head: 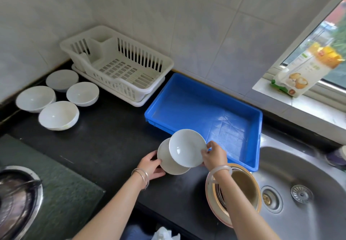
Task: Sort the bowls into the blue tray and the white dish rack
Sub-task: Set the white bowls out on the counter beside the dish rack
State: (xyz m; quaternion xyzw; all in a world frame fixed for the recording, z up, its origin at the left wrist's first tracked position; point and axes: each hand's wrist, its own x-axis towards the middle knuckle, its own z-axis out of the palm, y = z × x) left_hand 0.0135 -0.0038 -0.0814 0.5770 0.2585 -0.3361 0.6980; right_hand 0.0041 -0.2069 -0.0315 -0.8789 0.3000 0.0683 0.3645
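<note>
My right hand grips the rim of a small white bowl, tilted and lifted at the near edge of the blue tray. Behind it, my left hand holds a second small white bowl from its left side; the two bowls overlap. The blue tray holds nothing. The white dish rack stands at the back, with no dishes in it. Several larger white bowls sit open side up on the black counter at the far left.
A steel sink lies to the right, with a beige pot at its left edge under my right forearm. A gas burner is at the lower left. A food packet leans on the window sill.
</note>
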